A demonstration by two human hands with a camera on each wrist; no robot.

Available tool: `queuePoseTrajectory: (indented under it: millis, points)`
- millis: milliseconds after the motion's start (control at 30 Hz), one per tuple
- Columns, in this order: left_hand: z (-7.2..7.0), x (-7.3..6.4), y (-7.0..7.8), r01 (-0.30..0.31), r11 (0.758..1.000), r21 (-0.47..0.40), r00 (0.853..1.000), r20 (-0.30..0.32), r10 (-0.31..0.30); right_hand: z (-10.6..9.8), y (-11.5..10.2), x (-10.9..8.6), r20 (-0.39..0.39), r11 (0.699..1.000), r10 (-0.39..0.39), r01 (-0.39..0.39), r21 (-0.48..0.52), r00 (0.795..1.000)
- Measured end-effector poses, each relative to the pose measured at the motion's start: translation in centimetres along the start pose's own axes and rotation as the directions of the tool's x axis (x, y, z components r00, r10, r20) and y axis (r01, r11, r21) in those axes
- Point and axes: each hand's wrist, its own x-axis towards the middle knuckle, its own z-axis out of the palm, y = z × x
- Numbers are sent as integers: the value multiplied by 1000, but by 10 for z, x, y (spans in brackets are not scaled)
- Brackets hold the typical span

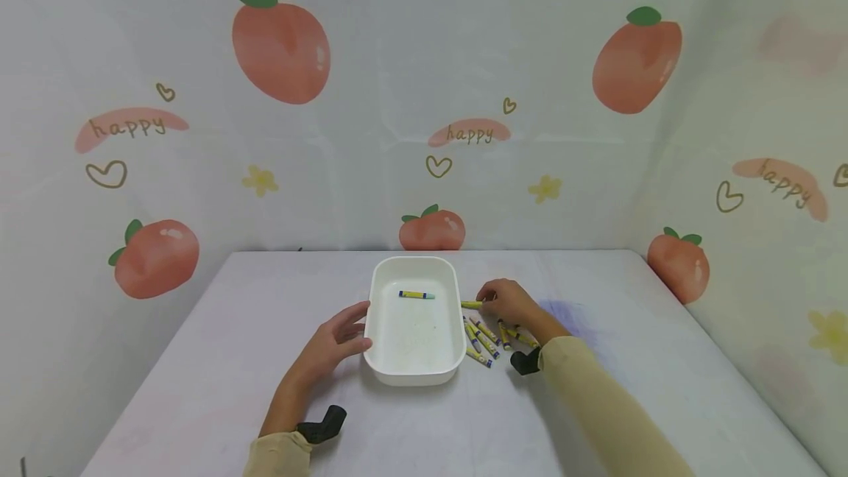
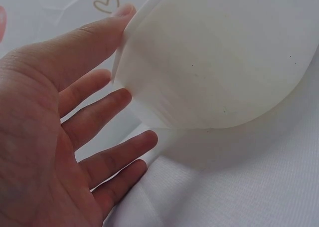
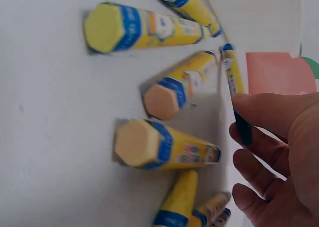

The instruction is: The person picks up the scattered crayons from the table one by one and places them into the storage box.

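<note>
A white tray stands in front of me with one yellow-and-blue crayon lying inside, its tip pale green. At the tray's left side is my left hand, fingers spread. Its thumb lies along the rim in the left wrist view, and the fingertips are close to the outer wall. My right hand, right of the tray, pinches a dark green crayon with a yellow wrapper between thumb and forefinger. That crayon's blue end points toward the tray.
Several more crayons lie loosely grouped on the white cloth right of the tray, below my right hand. A bluish-purple stain marks the cloth farther right. A fruit-printed curtain hangs behind the table.
</note>
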Motion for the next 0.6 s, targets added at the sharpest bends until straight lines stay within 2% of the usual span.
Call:
queuePoseTrajectory:
  millis: [267,467,600]
  points:
    - [-1,0,-1,2,1000,4,1000,-5,-2,-5,-1,-3,-79,995,5,3,96,997]
    - [0,0,1,-12,1000,-5,1000,-3,12,-5,-5,-6,-125,991,-37,52,123,992]
    - [0,0,2,-18,1000,7,1000,2,18,-5,-10,-9,-151,982,-38,65,175,988]
